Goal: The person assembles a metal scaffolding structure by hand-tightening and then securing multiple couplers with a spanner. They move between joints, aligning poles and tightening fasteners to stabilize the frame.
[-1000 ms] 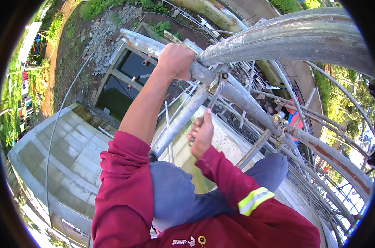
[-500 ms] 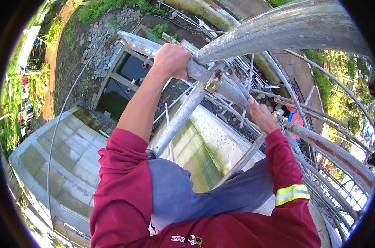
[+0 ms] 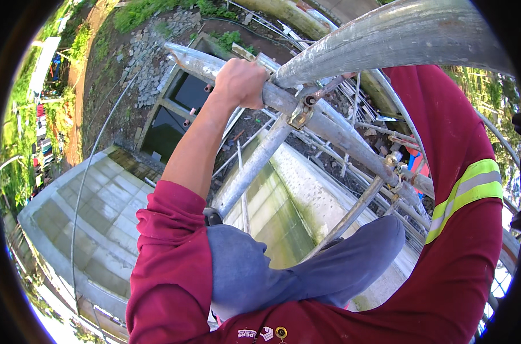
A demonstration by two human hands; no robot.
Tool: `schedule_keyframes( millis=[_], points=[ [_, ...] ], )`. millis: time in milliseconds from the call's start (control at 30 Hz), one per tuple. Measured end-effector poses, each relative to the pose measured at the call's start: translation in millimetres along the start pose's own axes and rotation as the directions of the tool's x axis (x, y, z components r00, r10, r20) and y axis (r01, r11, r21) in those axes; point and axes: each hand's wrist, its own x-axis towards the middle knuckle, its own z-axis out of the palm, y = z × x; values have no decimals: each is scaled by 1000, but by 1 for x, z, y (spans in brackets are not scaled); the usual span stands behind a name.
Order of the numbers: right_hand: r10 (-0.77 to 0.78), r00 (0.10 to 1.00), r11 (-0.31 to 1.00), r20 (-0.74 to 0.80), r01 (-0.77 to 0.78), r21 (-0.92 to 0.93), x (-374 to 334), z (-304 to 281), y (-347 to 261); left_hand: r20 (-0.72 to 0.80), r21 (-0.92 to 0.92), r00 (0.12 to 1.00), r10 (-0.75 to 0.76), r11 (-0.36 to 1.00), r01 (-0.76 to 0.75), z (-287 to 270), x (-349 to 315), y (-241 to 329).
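My left hand [image 3: 241, 83] is closed around a grey scaffold tube [image 3: 346, 137] that slopes down to the right. Just right of it a metal coupler [image 3: 299, 116] joins this tube to a brace tube. A short wrench [image 3: 328, 86] sits with its socket end at the coupler and its handle pointing up and right. My right arm reaches up the right side and passes behind a thick upper tube [image 3: 398, 43]. Most of my right hand [image 3: 349, 75] is hidden there; only a bit of finger shows at the handle's end.
A second coupler [image 3: 392, 161] sits lower on the tube. My bent leg [image 3: 329, 258] rests beside a diagonal tube. Far below lie a mossy concrete wall [image 3: 289, 200], a water-filled pit [image 3: 166, 135], rubble [image 3: 157, 51] and more scaffold tubes.
My right hand has swung the wrench handle from pointing down-right to up-right, and the arm now reaches behind the thick tube. My left hand keeps its hold; my right-side knee has shifted right.
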Motion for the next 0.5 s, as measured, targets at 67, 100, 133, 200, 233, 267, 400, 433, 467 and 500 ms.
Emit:
schedule_keyframes(
  millis=[67, 100, 133, 200, 233, 267, 400, 433, 467, 500],
  points=[
    [38, 992, 999, 123, -43, 33, -10, -4, -16, 7, -8, 1000, -11, 1000, 11, -1, -6, -3],
    [59, 979, 994, 196, -74, 75, -17, -6, -33, 7, -3, 1000, -16, 1000, 16, 2, -11, -6],
    [83, 960, 988, 268, -114, 103, -27, -10, -48, -3, 7, 1000, -22, 1000, 22, 5, -14, -11],
    [149, 967, 965, 209, -188, 183, -64, 11, -72, -7, 12, 1000, -16, 1000, 16, 5, -12, -10],
    [180, 963, 959, 199, -217, 181, -73, 11, -74, 9, 12, 1000, -10, 1000, 10, 4, -8, -6],
    [206, 962, 954, 181, -238, 181, -78, 8, -76, 26, 18, 1000, -11, 1000, 11, 4, -5, -6],
    [315, 941, 923, 121, -333, 191, -85, 9, -80, 31, 19, 999, -17, 1000, 17, -1, -3, -1],
    [346, 934, 916, 87, -356, 186, -88, 11, -84, 50, 12, 998, -25, 1000, 24, -5, -2, 0],
    [381, 913, 876, 149, -408, 258, -93, 16, -91, 75, 4, 997, -35, 999, 35, -10, -5, 3],
    [415, 885, 826, 213, -464, 320, -100, 22, -105, 76, -7, 997, -26, 1000, 27, -9, -10, 3]
  ],
)
